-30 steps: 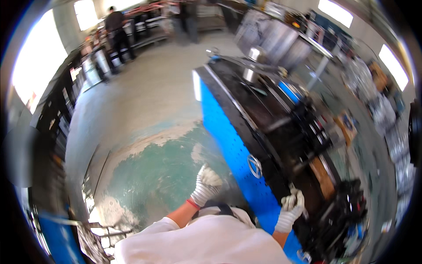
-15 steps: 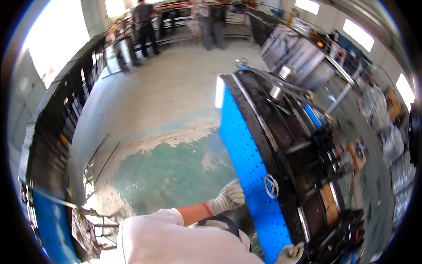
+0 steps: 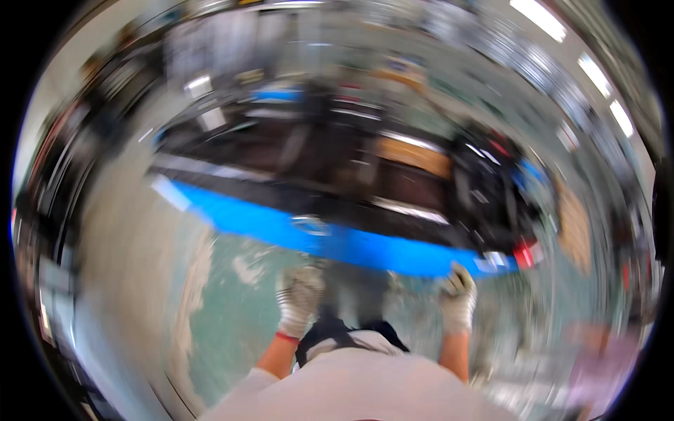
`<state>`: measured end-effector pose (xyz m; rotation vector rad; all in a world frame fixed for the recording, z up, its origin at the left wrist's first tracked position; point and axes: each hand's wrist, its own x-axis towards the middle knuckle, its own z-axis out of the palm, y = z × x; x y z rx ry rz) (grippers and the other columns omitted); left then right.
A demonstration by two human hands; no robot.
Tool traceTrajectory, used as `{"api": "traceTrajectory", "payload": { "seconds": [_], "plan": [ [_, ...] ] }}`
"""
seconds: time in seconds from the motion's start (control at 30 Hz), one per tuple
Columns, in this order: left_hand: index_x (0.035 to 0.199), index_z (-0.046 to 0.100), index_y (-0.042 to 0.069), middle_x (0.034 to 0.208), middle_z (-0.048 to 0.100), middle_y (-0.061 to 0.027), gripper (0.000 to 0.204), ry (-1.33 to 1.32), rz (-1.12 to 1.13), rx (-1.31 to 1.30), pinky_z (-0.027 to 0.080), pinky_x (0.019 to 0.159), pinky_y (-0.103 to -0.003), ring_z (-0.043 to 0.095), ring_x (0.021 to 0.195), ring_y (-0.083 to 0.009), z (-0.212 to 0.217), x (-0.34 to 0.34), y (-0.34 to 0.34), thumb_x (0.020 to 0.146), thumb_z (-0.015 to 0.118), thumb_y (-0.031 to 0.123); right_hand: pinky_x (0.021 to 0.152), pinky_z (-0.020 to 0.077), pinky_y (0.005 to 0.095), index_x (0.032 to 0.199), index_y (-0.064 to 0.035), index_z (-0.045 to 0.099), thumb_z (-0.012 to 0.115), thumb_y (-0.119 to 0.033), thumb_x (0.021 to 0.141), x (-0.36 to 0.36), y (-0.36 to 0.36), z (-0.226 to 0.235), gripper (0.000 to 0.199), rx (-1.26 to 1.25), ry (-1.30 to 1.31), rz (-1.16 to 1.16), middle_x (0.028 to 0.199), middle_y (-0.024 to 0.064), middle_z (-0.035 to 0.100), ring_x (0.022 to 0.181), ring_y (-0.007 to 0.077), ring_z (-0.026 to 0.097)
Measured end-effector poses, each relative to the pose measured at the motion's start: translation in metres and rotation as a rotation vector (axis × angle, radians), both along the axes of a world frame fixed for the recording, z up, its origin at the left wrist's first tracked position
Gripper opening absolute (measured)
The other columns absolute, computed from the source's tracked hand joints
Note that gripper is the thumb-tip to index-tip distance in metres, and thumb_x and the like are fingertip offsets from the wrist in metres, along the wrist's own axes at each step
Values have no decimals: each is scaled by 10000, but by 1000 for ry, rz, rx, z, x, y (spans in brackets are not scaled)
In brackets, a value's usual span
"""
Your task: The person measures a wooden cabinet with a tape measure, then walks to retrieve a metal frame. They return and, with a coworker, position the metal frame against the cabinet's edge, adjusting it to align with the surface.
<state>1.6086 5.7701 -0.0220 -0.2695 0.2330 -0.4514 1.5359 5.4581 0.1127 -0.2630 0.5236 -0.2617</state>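
Observation:
A long machine with a dark metal bed point(image 3: 330, 193) stretches across the view in front of me. Along its near side runs a blue panel point(image 3: 379, 249), and a small handwheel point(image 3: 310, 225) is fitted there. My left hand point(image 3: 300, 293), in a striped knit glove with a red cuff, hangs just below the panel near the handwheel. Close to the panel's right part is my right hand point(image 3: 458, 291), also gloved, its fingers pointing up toward the panel's lower edge. Whether they touch it cannot be made out. Motion smears both hands, and nothing shows clearly in either.
A wooden board point(image 3: 414, 156) lies on the machine bed, and dark fittings point(image 3: 488, 186) crowd its right end. Beyond that end stands a brown sheet point(image 3: 572, 224). The floor point(image 3: 239, 295) has worn green paint. Blurred racks line the far left.
My view has swung right, so the machine now lies crosswise ahead instead of along my right. My right hand now shows more fully, and both hands are near its blue side.

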Motion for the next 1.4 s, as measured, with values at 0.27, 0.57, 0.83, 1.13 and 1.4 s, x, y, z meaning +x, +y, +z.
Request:
{"api": "traceTrajectory", "payload": {
  "seconds": [0.27,0.57,0.83,1.13,1.4],
  "plan": [
    [939,612,67,937,614,-25,152,-98,-250,-189,421,859,-309,551,900,-125,18,-11,-68,862,573,193,545,426,332,900,-23,565,457,-229,883,-118,-58,-5,233,-8,85,-417,454,-34,354,423,131,375],
    [858,618,80,847,621,-9,139,-195,-696,-90,427,801,-322,561,787,-150,65,-142,-285,871,552,201,552,474,303,905,-23,560,436,-211,902,-371,-138,-26,225,-94,-55,-897,466,-40,371,412,114,384],
    [854,618,112,809,613,31,166,-175,-1096,53,449,780,-329,571,748,-130,56,-239,-409,877,539,255,549,475,308,889,-29,580,454,-233,902,-500,-133,-62,240,127,-27,-1245,448,-47,306,389,117,320],
    [870,632,125,819,633,5,210,-90,-1410,47,449,813,-350,586,770,-145,46,-305,-564,886,505,291,586,503,342,872,-19,597,452,-217,891,-547,-178,-91,245,198,-203,-1453,442,-37,288,383,129,308],
    [893,630,130,839,625,17,214,-59,-1452,-35,446,806,-373,576,768,-136,48,-343,-747,880,516,311,576,483,334,860,-24,604,462,-207,877,-581,-329,-66,232,154,-135,-1520,433,-34,314,383,146,333]
  ]
}}
